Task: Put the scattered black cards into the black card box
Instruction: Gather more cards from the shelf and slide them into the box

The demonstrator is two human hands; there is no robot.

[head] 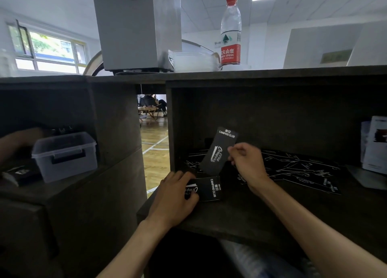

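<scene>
- The right hand (246, 162) pinches a black card (217, 152) by its right edge between thumb and fingertips, holding it tilted in the air above the shelf (240, 217).
- The left hand (176, 196) curls round the left end of the box (206, 188), which lies on the shelf just below the raised card; whether its mouth is open I cannot tell.
- The step in hand looks like loading one card: it hangs over the box but is not yet in.
- The next move, I judge, calls for turning the card to line up with the box's opening and sliding it in while the left hand steadies the box.
- Many more cards (301, 168) lie strewn on the shelf to the right of the hands and behind them, so most of the task seems left to do.
- The held card reads "CAMPING CLUB" at its top, with a white script logo below; the box also reads "CAMPING CLUB".
- On the counter above stands a water bottle (230, 30) with a red label, partly readable as "SPRING 550ml" under Chinese characters.
- On the left shelf sits a clear plastic bin (65, 156).
</scene>
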